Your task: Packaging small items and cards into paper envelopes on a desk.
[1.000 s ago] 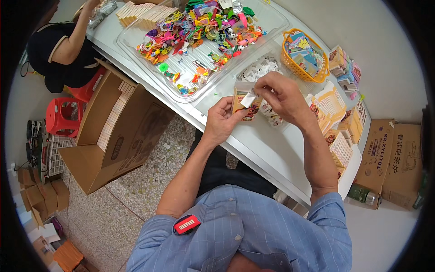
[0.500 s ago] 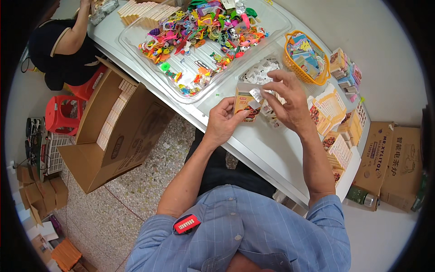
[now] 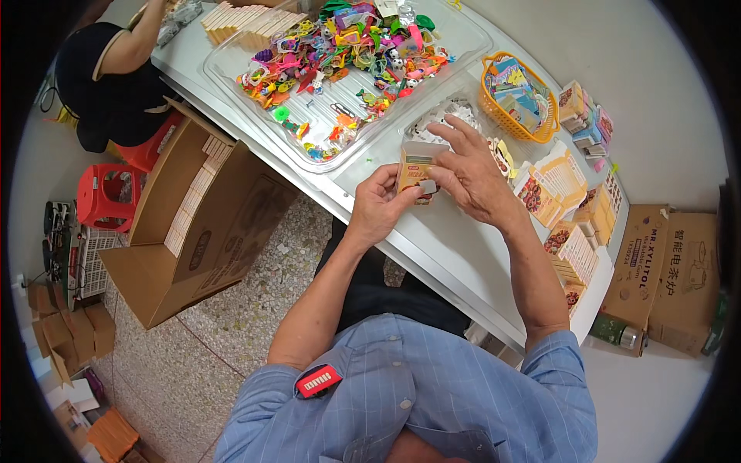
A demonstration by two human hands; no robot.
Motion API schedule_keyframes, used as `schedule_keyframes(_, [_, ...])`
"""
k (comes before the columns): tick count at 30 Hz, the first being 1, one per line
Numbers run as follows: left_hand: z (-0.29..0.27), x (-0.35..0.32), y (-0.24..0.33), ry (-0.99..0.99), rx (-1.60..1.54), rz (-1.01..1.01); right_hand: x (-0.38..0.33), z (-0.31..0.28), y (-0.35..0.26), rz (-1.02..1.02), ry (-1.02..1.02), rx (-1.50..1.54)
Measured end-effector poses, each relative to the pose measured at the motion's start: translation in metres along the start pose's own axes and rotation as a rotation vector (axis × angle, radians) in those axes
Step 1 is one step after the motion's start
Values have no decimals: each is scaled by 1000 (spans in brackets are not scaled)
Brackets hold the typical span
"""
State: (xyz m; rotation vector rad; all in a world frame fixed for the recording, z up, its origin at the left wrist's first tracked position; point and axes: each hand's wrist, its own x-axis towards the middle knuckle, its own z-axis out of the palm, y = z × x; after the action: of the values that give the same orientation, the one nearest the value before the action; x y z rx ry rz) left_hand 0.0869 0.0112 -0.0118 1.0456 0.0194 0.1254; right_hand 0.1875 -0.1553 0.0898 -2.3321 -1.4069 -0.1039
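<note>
Place: a small packing workshop where I sit at a white table [image 3: 432, 231].
Stock: a clear tray [image 3: 463, 46] heaped with colourful plastic trinkets, an orange basket [image 3: 494, 100] of packets, rows of small printed cartons [image 3: 575, 255].
Floor: speckled terrazzo [image 3: 231, 324], open cardboard shipping boxes [image 3: 193, 231], a red stool [image 3: 104, 193].
Company: another seated worker [image 3: 108, 77] at the table's far end.

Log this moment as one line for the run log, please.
left hand: holds small box | right hand: at box front, small grey piece | behind: clear tray of colourful toys
</note>
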Motion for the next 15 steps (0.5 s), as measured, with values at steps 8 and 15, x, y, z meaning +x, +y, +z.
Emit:
schedule_keyframes(8, [-1, -1, 0, 15, -22, -24, -7, -9, -6, 118, 279, 225])
schedule_keyframes(15, [-1, 1, -5, 48, -5, 40, -58, 16, -38, 342, 360, 336])
